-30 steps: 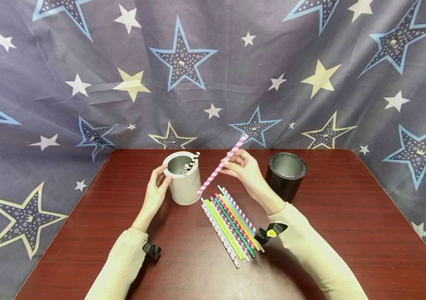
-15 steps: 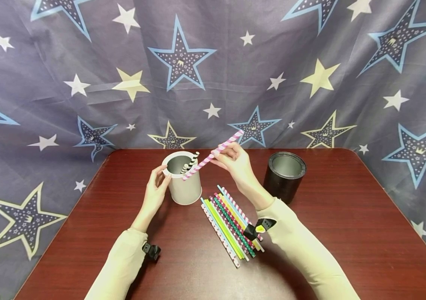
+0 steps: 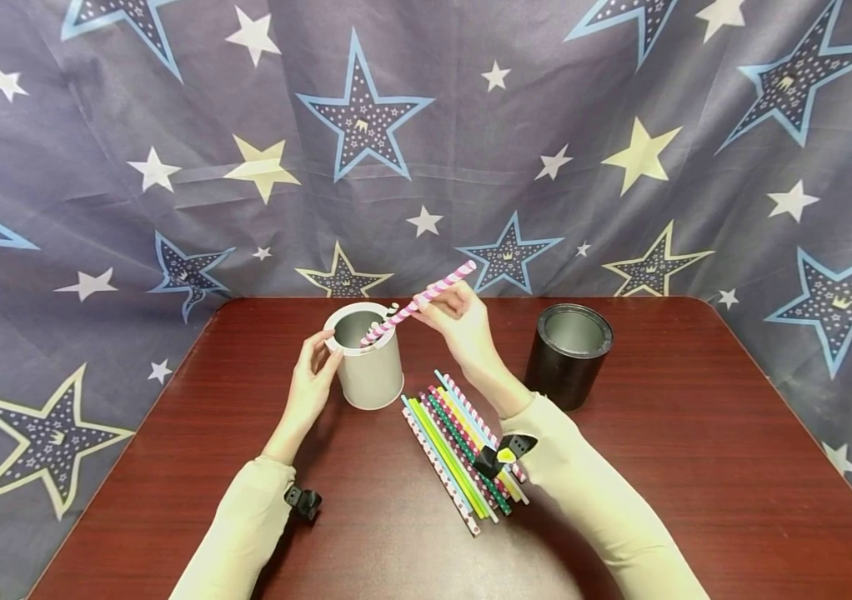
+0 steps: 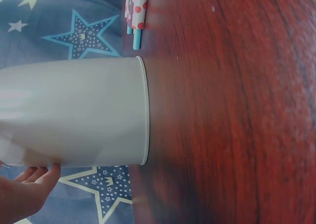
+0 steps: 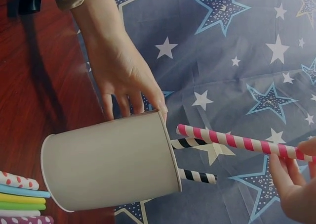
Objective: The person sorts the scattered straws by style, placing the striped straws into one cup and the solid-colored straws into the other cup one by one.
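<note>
My right hand (image 3: pixel 459 325) pinches a pink-and-white striped paper straw (image 3: pixel 444 283) between thumb and fingers. The straw slants, with its lower end over the opening of a pale grey-white can (image 3: pixel 371 379). In the right wrist view two black-and-white striped straws (image 5: pixel 197 176) stick out of that can, and the pink one (image 5: pixel 232 141) is in front of one of them. My left hand (image 3: pixel 313 379) holds the can at its left side, thumb close to the rim; in the left wrist view its fingers (image 4: pixel 47 177) touch the can wall.
Several patterned and plain paper straws (image 3: pixel 448 454) lie side by side on the dark red-brown table (image 3: pixel 696 467), partly under my right wrist. A black can (image 3: pixel 568 367) stands to the right. Behind the table hangs a star-patterned cloth (image 3: pixel 426 150).
My right hand has moved left with the pink-and-white straw, bringing its lower end from beside the pale can to over its opening. My left hand and the can have stayed put.
</note>
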The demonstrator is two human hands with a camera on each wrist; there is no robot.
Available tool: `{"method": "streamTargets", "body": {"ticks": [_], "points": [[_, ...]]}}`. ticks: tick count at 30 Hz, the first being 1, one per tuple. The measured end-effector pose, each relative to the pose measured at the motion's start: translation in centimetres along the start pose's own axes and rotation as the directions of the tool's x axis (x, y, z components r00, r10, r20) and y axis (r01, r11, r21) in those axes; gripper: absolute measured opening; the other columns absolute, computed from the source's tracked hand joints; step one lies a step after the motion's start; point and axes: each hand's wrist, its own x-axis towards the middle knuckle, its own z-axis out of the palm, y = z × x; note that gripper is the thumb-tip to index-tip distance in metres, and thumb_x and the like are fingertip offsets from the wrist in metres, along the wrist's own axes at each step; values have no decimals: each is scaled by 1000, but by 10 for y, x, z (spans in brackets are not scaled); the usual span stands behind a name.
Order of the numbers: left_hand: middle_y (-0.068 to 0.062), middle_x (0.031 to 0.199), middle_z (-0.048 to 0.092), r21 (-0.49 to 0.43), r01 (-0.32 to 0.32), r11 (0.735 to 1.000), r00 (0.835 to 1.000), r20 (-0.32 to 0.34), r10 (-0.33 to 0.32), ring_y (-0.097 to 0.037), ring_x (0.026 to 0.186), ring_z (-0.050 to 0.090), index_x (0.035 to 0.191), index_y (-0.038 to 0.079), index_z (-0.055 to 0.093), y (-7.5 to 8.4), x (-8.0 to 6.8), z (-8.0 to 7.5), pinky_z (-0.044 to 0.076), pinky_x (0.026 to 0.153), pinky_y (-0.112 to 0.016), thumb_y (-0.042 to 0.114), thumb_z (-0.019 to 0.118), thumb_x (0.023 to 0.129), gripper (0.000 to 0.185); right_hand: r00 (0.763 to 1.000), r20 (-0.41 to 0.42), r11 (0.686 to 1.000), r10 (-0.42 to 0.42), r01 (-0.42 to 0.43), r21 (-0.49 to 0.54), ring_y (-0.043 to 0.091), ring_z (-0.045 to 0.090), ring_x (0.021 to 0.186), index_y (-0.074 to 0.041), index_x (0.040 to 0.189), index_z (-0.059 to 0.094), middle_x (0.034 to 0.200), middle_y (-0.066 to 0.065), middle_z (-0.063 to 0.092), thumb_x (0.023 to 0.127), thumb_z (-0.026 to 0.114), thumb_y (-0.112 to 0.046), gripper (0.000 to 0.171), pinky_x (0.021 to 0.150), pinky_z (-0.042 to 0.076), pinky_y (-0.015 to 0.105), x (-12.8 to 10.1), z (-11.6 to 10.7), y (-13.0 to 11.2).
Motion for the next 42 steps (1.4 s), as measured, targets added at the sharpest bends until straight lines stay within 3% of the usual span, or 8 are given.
{"method": "streamTargets", "body": {"ticks": [3,8,11,18,21,29,37,42], "points": [[-29,126,39,2,-2,1000,1000,-1,2,-37,120,35,123,-9,37,0,0,0,25,104,-42,1,48,89,37,1000,-9,995,8,-9,-95,32,59,94,-4,110,50,103,19,60,79,65,-4,35,76,50,43,-7,33,-46],[-28,126,39,-3,8,1000,1000,-4,-8,-35,121,35,124,-8,37,0,0,0,26,103,-42,0,47,89,37,998,-55,984,24,-33,-174,18,61,82,3,97,51,91,16,62,78,61,4,21,76,51,36,-28,110,-155],[-28,126,39,-7,17,1000,1000,-2,-17,-35,121,35,124,-8,37,0,0,0,26,103,-42,0,47,89,37,996,-83,977,39,-56,-207,11,59,76,9,92,48,85,16,61,78,56,11,17,75,51,35,-32,132,-183],[-30,126,39,-9,12,1000,1000,0,-12,-36,121,35,124,-9,36,0,-1,0,26,103,-43,0,47,89,38,992,-110,958,69,-97,-272,7,58,73,14,95,47,83,14,60,78,54,15,19,75,52,33,-31,137,-179],[-30,125,39,-12,7,1000,1000,3,-7,-37,121,35,124,-9,36,0,-1,0,26,102,-44,0,47,89,38,994,-89,946,63,-88,-312,7,58,74,15,96,48,86,21,59,78,55,14,20,75,51,33,-30,136,-174],[-29,125,40,-15,10,1000,1000,-1,-10,-36,120,35,123,-9,37,0,0,1,27,102,-45,-1,47,89,37,997,-32,887,73,-79,-456,18,60,81,12,101,54,92,30,59,78,60,6,24,80,47,36,-32,131,-171],[-29,126,39,-9,9,1000,1000,-2,-9,-37,121,34,123,-8,38,0,1,1,26,102,-46,0,48,89,37,993,-4,852,115,-101,-513,25,59,84,8,102,55,92,26,60,79,61,3,25,79,48,30,-39,116,-178],[-32,127,37,-27,-7,1000,1000,3,7,-41,121,32,123,-11,36,-1,0,1,24,102,-49,-1,47,89,37,982,6,822,189,-154,-548,27,60,83,7,102,55,94,24,60,79,60,4,24,75,50,28,-44,98,-183]]}}
